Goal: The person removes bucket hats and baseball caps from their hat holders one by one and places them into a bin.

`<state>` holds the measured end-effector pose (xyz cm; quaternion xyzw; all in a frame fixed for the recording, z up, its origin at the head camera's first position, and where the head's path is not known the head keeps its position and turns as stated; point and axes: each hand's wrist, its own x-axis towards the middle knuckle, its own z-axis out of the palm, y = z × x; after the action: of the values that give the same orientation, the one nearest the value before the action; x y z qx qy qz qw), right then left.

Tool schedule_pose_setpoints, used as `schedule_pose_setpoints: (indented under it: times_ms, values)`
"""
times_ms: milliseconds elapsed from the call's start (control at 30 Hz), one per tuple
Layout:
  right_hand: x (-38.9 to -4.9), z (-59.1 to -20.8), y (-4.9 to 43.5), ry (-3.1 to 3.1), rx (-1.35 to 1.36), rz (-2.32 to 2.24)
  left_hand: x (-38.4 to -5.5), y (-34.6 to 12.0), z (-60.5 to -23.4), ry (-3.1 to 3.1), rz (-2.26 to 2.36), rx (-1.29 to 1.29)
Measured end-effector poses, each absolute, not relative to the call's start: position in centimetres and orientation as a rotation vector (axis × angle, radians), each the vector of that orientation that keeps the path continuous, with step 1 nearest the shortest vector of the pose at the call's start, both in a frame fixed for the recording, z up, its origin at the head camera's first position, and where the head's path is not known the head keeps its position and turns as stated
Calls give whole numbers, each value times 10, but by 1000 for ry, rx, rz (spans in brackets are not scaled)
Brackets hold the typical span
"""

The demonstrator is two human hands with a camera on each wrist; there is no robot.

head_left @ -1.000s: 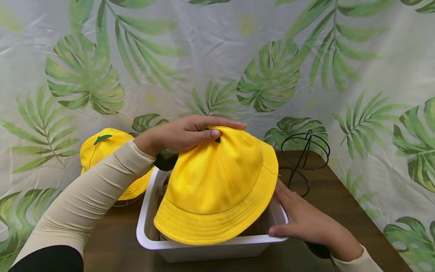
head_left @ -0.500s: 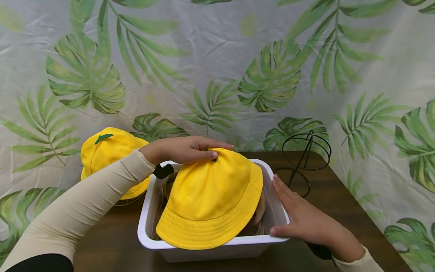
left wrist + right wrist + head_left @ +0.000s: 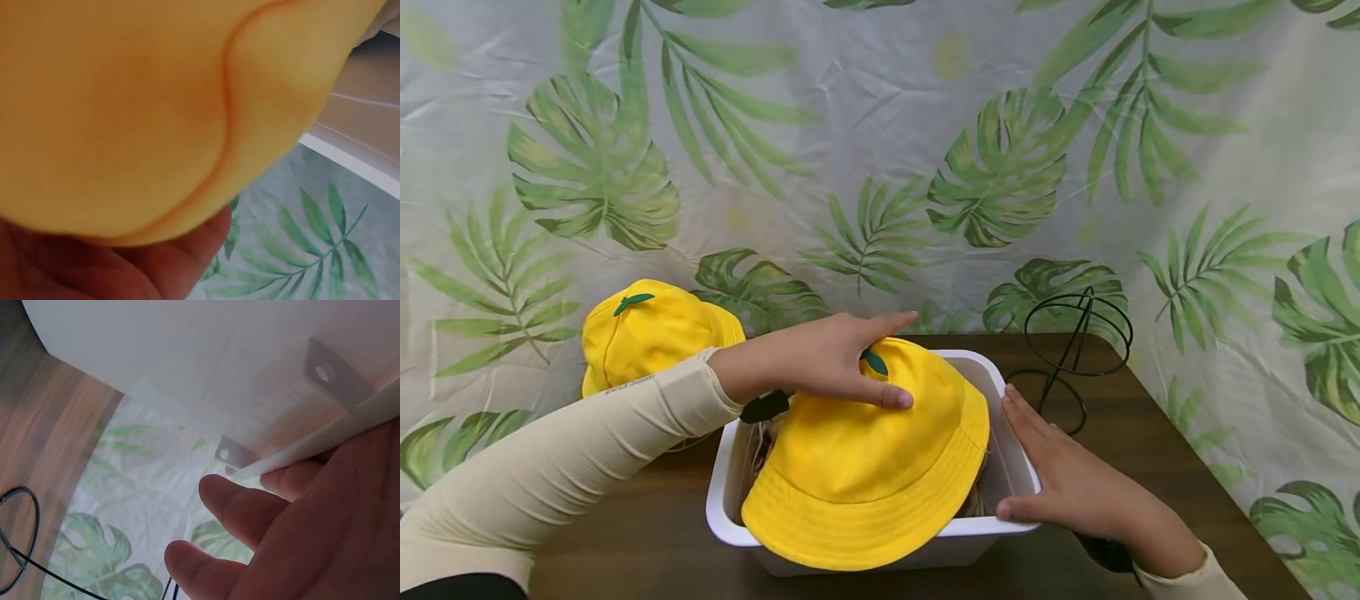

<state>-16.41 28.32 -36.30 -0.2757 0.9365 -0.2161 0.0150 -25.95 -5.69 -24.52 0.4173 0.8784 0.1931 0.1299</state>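
A yellow brimmed hat [image 3: 872,467] with a small green leaf tab [image 3: 874,362] lies over the white plastic bin [image 3: 718,492], its brim hanging past the front rim. My left hand [image 3: 827,358] rests on the crown, thumb laid across the fabric and index finger stretched out. Yellow cloth [image 3: 125,125] fills most of the left wrist view, with fingertips behind its edge. My right hand [image 3: 1075,483] touches the bin's right side, thumb on the front corner of the rim. Extended fingers [image 3: 231,503] show below the rim in the right wrist view.
A second yellow hat [image 3: 655,342] with a green leaf stands at the left, partly behind my left arm. A black wire stand [image 3: 1078,375] is at the back right of the dark wooden table [image 3: 1150,467]. Brownish material [image 3: 973,500] shows inside the bin.
The hat has come down lower onto the bin, its brim nearer the front. My left hand has loosened from the crown's top and spread over it. The right hand stays put.
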Motion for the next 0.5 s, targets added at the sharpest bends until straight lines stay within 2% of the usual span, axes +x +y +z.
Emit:
schedule_pose_setpoints:
  times_ms: [267, 500]
  values:
    - [-165, -363, 283, 2929, -862, -648, -258, -59, -247, 2570, 503, 1224]
    - [-165, -363, 284, 2935, -858, -636, -262, -66, -248, 2460, 571, 1422]
